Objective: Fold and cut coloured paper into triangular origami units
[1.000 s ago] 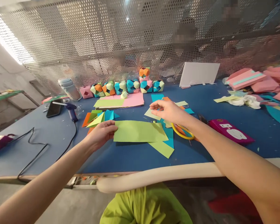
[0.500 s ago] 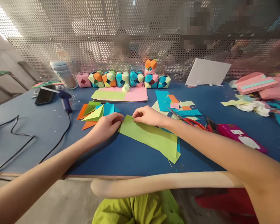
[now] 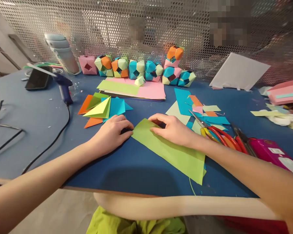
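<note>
A strip of light green paper (image 3: pixel 171 156) lies slanted on the table, its narrow end between my hands and its wide end toward the front edge. My left hand (image 3: pixel 113 135) pinches the left corner of the paper, thumb and fingertips close together. My right hand (image 3: pixel 172 130) rests over the upper edge, thumb on the sheet and curled fingers at its far border. Beside my left hand are folded paper pieces (image 3: pixel 99 110) in green, orange and blue. Blue paper shows slightly from under the right end of the green strip.
Red-handled scissors (image 3: pixel 211 133) and a magenta case (image 3: pixel 274 152) lie on the right near paper scraps (image 3: pixel 195 100). Folded paper balls (image 3: pixel 136 70) line the back before a perforated metal screen (image 3: pixel 107 29). A glue gun (image 3: pixel 64 87) with its cord, a phone (image 3: pixel 37 78) and a bottle (image 3: pixel 63 53) are left.
My view has shifted closer and lower over the table. The right hand has settled flatter over the green paper, its thumb and fingers spread wider; the left stays at the corner.
</note>
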{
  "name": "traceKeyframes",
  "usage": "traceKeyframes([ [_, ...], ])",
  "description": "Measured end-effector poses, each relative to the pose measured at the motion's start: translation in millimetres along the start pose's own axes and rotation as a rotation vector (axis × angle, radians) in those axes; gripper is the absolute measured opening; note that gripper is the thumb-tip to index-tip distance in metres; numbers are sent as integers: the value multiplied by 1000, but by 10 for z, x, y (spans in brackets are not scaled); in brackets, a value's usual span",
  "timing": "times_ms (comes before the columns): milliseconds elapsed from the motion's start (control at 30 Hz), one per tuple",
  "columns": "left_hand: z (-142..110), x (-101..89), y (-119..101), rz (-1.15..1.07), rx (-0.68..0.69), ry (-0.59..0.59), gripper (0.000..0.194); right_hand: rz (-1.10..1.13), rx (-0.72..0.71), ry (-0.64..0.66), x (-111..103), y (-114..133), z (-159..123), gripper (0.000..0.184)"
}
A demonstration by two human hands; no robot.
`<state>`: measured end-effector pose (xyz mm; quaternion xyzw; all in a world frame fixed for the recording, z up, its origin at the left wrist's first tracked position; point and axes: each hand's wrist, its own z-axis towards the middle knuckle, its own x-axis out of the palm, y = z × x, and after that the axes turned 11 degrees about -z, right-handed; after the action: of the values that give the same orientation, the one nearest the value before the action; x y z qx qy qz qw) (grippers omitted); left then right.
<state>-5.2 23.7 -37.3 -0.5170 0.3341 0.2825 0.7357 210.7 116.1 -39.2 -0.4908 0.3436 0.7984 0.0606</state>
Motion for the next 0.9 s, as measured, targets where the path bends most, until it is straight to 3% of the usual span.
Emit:
traceKeyframes([
  [167,-1,-18,9,-65,-2,9,20,-130,-258,-60,11,-15,-82,18],
  [400,-1,-71,21,-152,-35,35,19,-149,-486,-69,-1,-70,-162,19],
  [900,23,-101,-2,-180,-69,74,21,-257,-737,-18,-44,-99,-264,23],
])
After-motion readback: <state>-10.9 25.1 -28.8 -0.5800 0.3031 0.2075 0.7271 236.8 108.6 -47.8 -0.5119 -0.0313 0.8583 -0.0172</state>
